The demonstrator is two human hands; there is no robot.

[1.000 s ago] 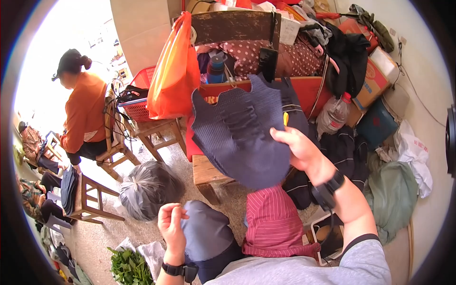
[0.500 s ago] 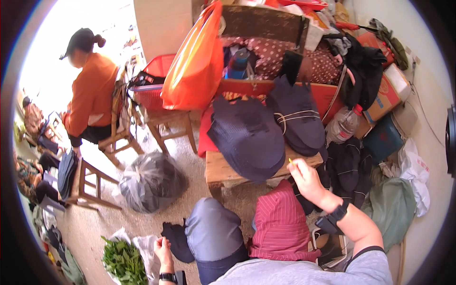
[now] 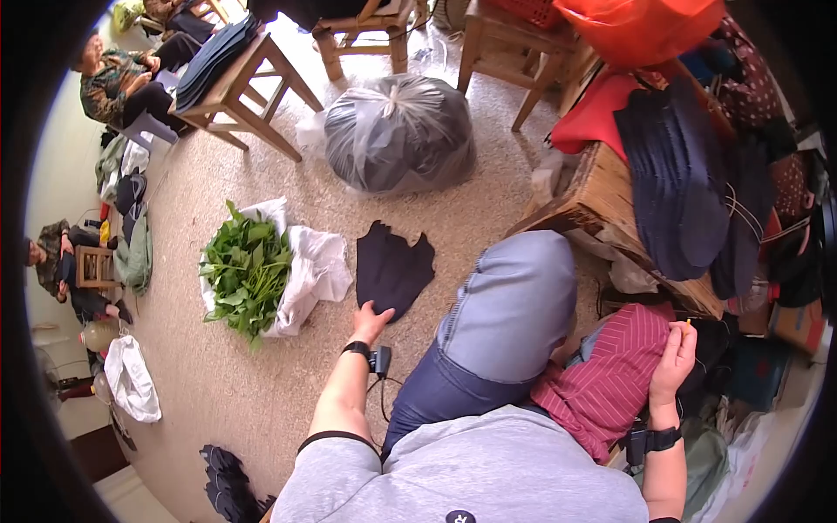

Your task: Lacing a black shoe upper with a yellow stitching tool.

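On the floor lies a dark, sole-shaped fabric piece (image 3: 392,268) with a ragged far edge. My left hand (image 3: 373,322) reaches down to its near edge with the fingers apart, and the fingertips meet or overlap the fabric. My right hand (image 3: 671,364) is raised beside the red striped cloth (image 3: 606,370) over my right knee. Its fingers are pinched together on a small yellow object (image 3: 687,324), of which only the tip shows. Stacks of dark sole-shaped fabric pieces (image 3: 671,174) rest on the wooden bench (image 3: 593,196) ahead of that hand.
Leafy greens (image 3: 247,279) in a white bag stand left of the dark piece. A tied clear sack of dark material (image 3: 401,135) sits farther off. A wooden stool (image 3: 231,96) holds a dark stack. An orange bag (image 3: 649,26) stands far right; people sit at far left.
The view has swung left and downward. My left hand has gone from closed beside my knee to spread at the dark piece; my right hand has drawn back from the bench, still pinching the yellow object.
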